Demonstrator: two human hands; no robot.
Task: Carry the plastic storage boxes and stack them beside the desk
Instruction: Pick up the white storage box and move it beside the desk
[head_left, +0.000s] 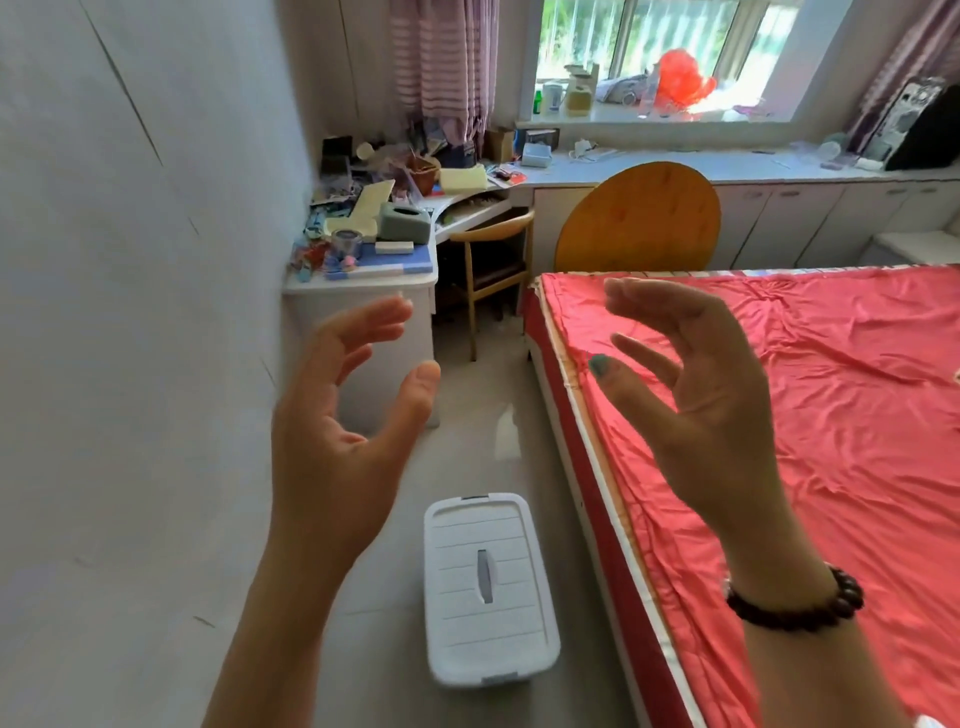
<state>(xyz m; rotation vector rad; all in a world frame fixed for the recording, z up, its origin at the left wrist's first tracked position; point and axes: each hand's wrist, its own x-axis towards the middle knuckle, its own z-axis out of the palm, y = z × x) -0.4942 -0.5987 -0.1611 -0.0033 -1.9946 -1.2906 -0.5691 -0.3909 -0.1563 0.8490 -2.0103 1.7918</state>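
A white plastic storage box (488, 587) with a ribbed lid and a grey handle stands on the floor between the wall and the bed, below my hands. My left hand (343, 436) is raised in front of me, palm inward, fingers spread and empty. My right hand (696, 400) is raised opposite it, fingers curled apart, also empty; a dark bead bracelet is on that wrist. The white desk (358, 306) stands ahead against the left wall, its top cluttered. Neither hand touches the box.
A bed with a red sheet (779, 415) fills the right side. A wooden chair (493, 270) sits under the desk corner, and a round wooden tabletop (639, 218) leans behind the bed. A narrow strip of grey floor (483, 415) runs from the box to the desk.
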